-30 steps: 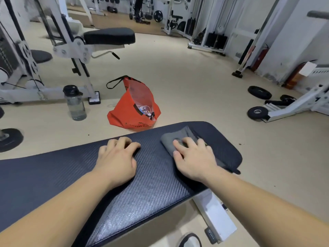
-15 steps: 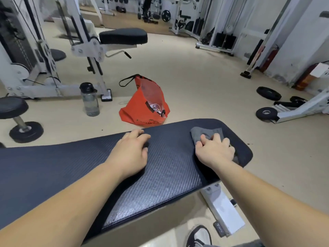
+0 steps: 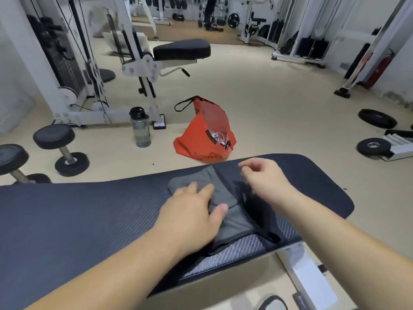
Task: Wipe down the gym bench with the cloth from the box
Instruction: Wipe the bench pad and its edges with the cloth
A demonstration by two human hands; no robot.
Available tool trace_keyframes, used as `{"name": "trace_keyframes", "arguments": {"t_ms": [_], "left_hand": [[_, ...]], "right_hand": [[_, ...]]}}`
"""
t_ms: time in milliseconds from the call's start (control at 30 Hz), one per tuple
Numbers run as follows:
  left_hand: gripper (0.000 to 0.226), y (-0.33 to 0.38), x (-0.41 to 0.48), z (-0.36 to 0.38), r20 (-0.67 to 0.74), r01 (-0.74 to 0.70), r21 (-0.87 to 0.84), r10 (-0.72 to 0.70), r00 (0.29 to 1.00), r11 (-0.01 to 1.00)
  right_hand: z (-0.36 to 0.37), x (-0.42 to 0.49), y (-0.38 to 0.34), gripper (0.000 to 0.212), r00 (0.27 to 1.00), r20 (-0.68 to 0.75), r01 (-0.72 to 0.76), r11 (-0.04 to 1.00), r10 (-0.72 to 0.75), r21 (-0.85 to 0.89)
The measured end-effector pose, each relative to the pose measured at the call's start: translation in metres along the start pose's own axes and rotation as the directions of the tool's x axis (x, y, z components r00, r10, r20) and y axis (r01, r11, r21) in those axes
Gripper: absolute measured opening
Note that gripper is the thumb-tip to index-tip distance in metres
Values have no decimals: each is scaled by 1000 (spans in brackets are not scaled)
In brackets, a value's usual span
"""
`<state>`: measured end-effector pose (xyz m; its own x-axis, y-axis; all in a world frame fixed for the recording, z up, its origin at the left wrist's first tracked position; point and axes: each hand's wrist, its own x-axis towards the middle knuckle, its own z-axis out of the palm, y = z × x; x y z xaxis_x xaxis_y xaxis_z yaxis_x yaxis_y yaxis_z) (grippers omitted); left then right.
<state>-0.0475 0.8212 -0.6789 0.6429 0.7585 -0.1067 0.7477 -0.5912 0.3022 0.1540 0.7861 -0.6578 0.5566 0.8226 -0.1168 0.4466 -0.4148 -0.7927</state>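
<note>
Grey cloth lies spread on the black ribbed pad of the gym bench, toward its right end, and my left hand is flat on top of it, fingers straight and slightly apart, thumb out to the side, pressing it into the pad. So I'd call this mid-wipe, with the left hand set to drive the pass. A touch further out my right hand hovers just above the pad, clear of the cloth, fingers loosely curled and holding nothing. Next move, as I judge it: keep the palm's weight on the cloth and sweep it left along the long bare stretch of pad, without letting a corner fold under. Beyond the bench, on the floor, an orange bag slumps with its mouth gaping toward me; something clear and crinkly sits inside with a dark bit, and I can't make out what. Left of it stands a clear water bottle, dark cap on, fill level hard to read. No box anywhere in my sight.
</note>
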Motion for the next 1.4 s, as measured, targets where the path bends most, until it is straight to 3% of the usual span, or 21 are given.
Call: {"name": "trace_keyframes", "arguments": {"t_ms": [67,133,200,367,600,700,833,900,967,1033,1167,1300,1400], "left_hand": [[82,28,6,15,127,47,122,-62,990,991],[84,36,23,31,150,53,236,-91,984,970],[79,29,46,37,124,-6,285,-31,992,958],[64,-11,91,29,68,-108,309,91,993,945],[70,-77,52,24,-48,101,231,-92,995,968],[78,-55,15,38,-46,59,198,-51,998,978],[57,2,-28,57,-66,-107,185,121,990,977],[58,12,-42,56,-44,-183,209,196,980,961],[65,0,-54,47,29,-134,175,131,991,975],[69,-27,-70,38,-9,-63,180,66,998,982],[66,-104,-118,22,-90,258,118,-248,965,959],[55,-172,-184,14,-197,620,33,-603,773,784],[57,-168,-198,18,-230,782,3,-760,608,624]], "right_hand": [[1,3,10,29,998,-26,50,994,-53,-93],[4,10,7,32,999,23,52,989,-49,-136],[9,18,1,35,998,20,61,986,-59,-153],[19,25,-12,40,998,40,45,986,-39,-163],[21,13,-14,33,994,100,64,985,-49,-158],[17,5,-17,32,995,79,68,987,-57,-144],[23,-3,-33,25,995,44,93,982,-87,-165],[36,-10,-49,25,992,57,120,973,-110,-196],[56,-21,-67,26,983,105,171,961,-151,-218],[80,-33,-85,27,961,197,237,946,-195,-222],[125,-49,-106,27,880,382,389,889,-281,-241],[141,-50,-111,26,826,456,483,831,-330,-274],[130,-40,-103,27,833,443,482,829,-332,-285]]}}
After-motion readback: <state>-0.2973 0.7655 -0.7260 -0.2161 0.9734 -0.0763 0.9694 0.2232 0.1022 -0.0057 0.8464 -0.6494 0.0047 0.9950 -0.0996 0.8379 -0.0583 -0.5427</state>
